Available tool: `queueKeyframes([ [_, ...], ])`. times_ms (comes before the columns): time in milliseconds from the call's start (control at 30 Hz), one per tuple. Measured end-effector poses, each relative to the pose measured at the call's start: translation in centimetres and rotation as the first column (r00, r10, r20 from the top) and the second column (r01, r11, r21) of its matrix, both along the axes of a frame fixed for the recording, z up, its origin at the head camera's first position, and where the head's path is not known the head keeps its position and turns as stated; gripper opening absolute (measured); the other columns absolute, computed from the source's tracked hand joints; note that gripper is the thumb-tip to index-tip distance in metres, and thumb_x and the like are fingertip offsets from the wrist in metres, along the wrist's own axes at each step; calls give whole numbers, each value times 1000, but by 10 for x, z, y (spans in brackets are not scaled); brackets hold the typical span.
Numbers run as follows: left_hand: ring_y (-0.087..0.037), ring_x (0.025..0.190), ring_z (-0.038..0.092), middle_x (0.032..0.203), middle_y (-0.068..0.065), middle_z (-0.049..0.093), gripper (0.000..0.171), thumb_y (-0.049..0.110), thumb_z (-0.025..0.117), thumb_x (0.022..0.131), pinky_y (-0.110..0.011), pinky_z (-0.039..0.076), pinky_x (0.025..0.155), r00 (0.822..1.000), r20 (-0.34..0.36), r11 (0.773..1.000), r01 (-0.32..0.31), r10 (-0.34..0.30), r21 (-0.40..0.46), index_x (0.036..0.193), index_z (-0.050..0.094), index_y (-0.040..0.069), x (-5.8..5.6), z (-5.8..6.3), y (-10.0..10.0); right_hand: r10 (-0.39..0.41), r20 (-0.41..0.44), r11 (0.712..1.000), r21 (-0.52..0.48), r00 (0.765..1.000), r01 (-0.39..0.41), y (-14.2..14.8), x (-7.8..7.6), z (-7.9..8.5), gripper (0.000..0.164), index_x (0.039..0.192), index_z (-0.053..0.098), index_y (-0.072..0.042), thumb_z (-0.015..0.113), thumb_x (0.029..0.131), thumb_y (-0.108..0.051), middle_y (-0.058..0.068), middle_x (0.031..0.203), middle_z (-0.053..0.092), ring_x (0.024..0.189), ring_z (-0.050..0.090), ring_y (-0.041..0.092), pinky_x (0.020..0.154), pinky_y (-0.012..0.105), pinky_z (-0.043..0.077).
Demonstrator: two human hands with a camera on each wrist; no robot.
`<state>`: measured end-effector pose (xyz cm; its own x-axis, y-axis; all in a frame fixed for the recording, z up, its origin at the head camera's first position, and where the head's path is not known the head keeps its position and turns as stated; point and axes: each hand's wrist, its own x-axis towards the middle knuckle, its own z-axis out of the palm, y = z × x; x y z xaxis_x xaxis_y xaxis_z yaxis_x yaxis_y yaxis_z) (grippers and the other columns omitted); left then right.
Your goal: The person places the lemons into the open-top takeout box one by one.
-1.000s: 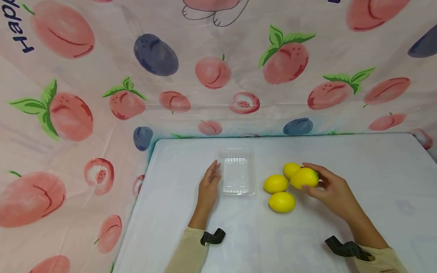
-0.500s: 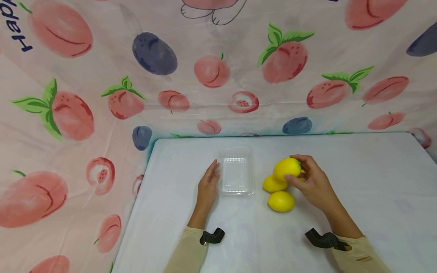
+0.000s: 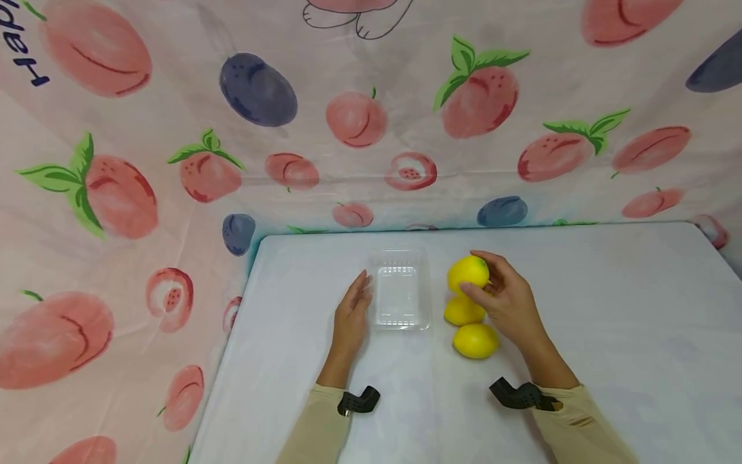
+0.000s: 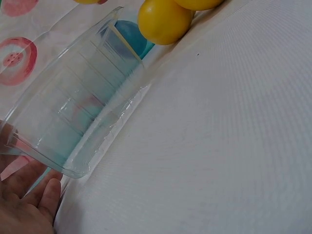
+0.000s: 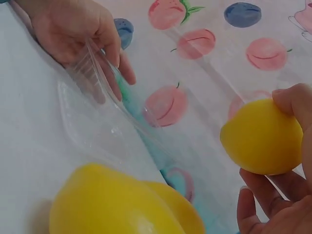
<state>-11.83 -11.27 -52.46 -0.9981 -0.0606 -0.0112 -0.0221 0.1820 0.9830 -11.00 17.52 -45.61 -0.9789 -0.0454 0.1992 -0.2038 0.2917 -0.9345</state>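
My right hand (image 3: 511, 306) pinches a yellow lemon (image 3: 467, 274) between thumb and fingers, lifted over the others; the right wrist view shows this held lemon (image 5: 261, 139) from the side. Below it, one lemon (image 3: 464, 311) lies on the table, with another lemon (image 3: 475, 341) nearer the front. A further lemon is almost wholly hidden behind my right hand. To their left stands a clear plastic container (image 3: 397, 303) with nothing in it. My left hand (image 3: 350, 316) rests at its left side, fingers extended along the wall (image 4: 73, 97).
A white cloth covers the table (image 3: 614, 309). Behind and to the left hangs a fruit-print curtain (image 3: 353, 167). Black mounts sit on the left wrist (image 3: 359, 400) and the right wrist (image 3: 522, 394).
My right hand has carried the held lemon leftward and slightly away from me, from the right of the group to above it. My left hand and the container have stayed in place.
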Motion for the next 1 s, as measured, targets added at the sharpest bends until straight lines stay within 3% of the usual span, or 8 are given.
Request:
queueKeyframes([
  [167, -22, 142, 49, 150, -1, 56, 48, 18, 49, 106, -45, 39, 119, 1000, -7, 1000, 0, 0, 13, 154, 47, 18, -1, 0, -1, 8, 51, 999, -40, 999, -6, -13, -5, 0, 61, 148, 48, -13, 75, 94, -21, 10, 142, 56, 119, 59, 12, 94, 10, 50],
  [333, -22, 142, 49, 150, -3, 56, 48, 18, 49, 106, -45, 39, 119, 1000, -19, 1000, 8, -7, 25, 154, 47, 18, -1, 0, 0, -4, 100, 1000, 5, 995, 3, -24, -12, 2, 65, 145, 46, -13, 78, 91, -30, 7, 142, 57, 123, 59, 20, 93, 11, 50],
  [567, -23, 139, 51, 148, -3, 58, 48, 19, 50, 105, -46, 40, 118, 1000, -7, 1000, -10, 10, 16, 154, 48, 19, -1, 2, 1, -26, 136, 994, 112, 990, 11, -37, -19, 7, 67, 142, 50, -19, 80, 87, -43, 1, 137, 59, 117, 59, 22, 102, 45, 54],
  [733, -21, 141, 50, 148, -1, 58, 49, 21, 50, 106, -46, 39, 119, 1000, 4, 1000, -15, 15, -3, 154, 47, 23, 0, 2, 1, -51, 114, 985, 167, 992, 31, -45, -25, 9, 65, 140, 53, -20, 81, 86, -44, 2, 133, 62, 112, 60, 24, 99, 46, 55],
  [1000, -24, 141, 50, 149, -3, 57, 49, 24, 50, 106, -48, 39, 119, 1000, -6, 1000, -11, 10, -20, 155, 46, 20, -1, 0, 1, -71, 107, 975, 218, 992, 47, -66, -39, 10, 67, 139, 54, -17, 82, 84, -45, 3, 136, 63, 122, 59, 28, 104, 50, 51],
])
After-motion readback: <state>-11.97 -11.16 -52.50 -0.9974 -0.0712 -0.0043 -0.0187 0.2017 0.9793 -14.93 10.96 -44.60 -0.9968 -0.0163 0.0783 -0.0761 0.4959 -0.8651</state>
